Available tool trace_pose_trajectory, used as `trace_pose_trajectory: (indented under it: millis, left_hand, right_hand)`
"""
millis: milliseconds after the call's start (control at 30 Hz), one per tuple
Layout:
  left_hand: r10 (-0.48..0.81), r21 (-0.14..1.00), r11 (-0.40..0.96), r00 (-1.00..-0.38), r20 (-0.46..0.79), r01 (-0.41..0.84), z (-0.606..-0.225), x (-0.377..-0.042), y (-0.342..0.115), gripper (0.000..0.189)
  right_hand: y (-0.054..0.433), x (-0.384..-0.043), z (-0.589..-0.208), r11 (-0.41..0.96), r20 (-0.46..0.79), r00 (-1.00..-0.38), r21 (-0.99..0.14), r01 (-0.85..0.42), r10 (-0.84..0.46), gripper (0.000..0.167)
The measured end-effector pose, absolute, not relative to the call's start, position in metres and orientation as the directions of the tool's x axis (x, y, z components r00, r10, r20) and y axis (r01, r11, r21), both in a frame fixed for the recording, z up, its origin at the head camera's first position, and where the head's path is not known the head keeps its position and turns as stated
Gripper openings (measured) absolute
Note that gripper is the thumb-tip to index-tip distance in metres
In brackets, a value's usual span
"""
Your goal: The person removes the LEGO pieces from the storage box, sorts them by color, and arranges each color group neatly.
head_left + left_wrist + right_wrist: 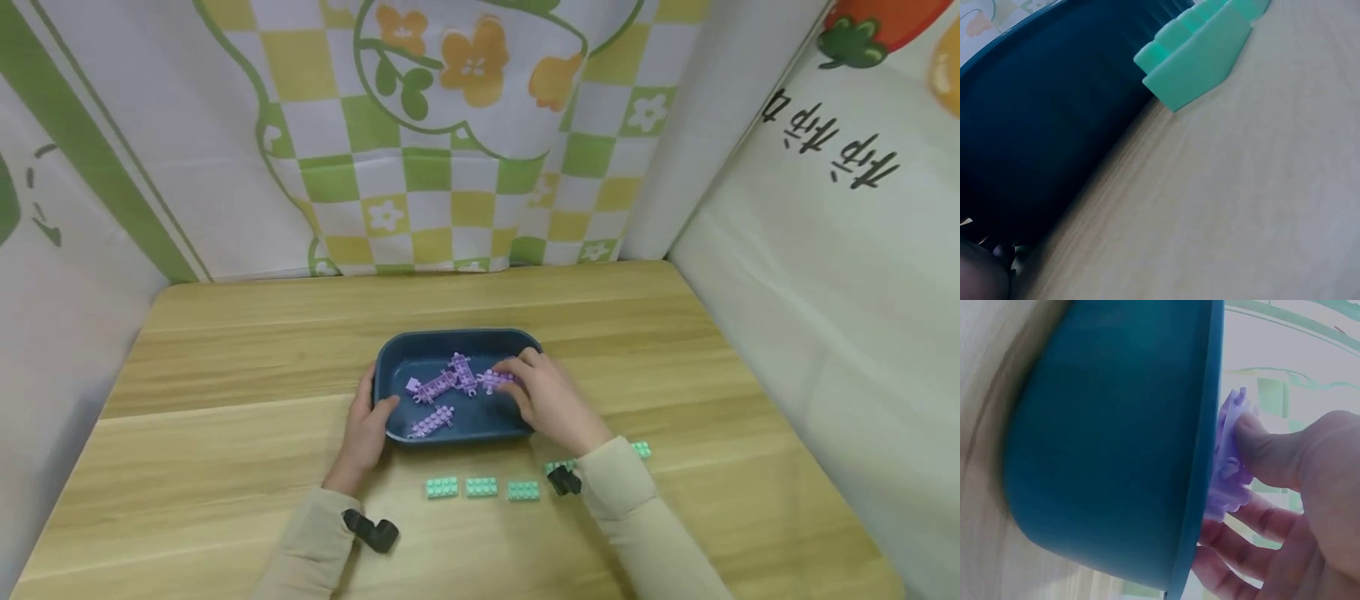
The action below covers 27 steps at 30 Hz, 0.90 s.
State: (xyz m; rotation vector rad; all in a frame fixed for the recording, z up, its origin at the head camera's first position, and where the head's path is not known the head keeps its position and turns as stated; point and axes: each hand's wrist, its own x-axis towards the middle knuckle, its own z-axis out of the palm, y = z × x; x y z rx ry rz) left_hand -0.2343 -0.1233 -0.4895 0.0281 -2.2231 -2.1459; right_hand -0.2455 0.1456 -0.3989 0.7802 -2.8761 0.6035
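Observation:
A dark blue tray (pixel 457 441) stands on the table, with purple building bricks (pixel 432 422) lying loose on its floor. My left hand (pixel 365 429) grips the tray's left side, thumb over the rim and fingers along the outer wall. Over the tray's right end, my right hand (pixel 546 396) pinches a purple building brick (pixel 492 379) with small clips. In the right wrist view, thumb and fingertips hold that brick (pixel 1230 462) at the rim's height. Only a sliver of the left hand (pixel 982 272) shows in the left wrist view, beside the tray wall (pixel 1041 119).
A row of several mint-green studded bricks (pixel 482 487) lies in front of the tray, partly hidden by the right sleeve (pixel 618 479). The wooden table (pixel 247 350) is backed by a checked, flowered cloth (pixel 465 183), with pale printed sheets on both sides.

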Motion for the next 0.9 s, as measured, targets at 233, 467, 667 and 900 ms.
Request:
trace_pose_trajectory:
  millis: [233, 467, 667, 900]
  left_hand:
    - [-0.044, 0.999, 0.031, -0.998, 0.033, 0.031, -0.485, -0.234, -0.122, 0.063]
    - [-0.051, 0.999, 0.024, -0.998, 0.027, 0.026, -0.486, -0.232, -0.121, 0.063]
    - [-0.048, 1.0, 0.02, -0.999, 0.024, 0.024, -0.49, -0.231, -0.123, 0.062]
    - [-0.054, 1.0, 0.025, -0.998, 0.019, 0.018, -0.489, -0.233, -0.123, 0.062]
  right_hand:
    - [0.147, -0.236, -0.399, 0.766, 0.252, -0.851, -0.371, -0.525, -0.461, 0.025]
    - [0.149, -0.229, -0.397, 0.739, 0.287, -0.857, -0.435, -0.515, -0.428, 0.026]
    - [0.149, -0.224, -0.401, 0.727, 0.302, -0.848, -0.437, -0.53, -0.436, 0.026]
    - [0.148, -0.215, -0.404, 0.706, 0.288, -0.851, -0.474, -0.525, -0.439, 0.026]
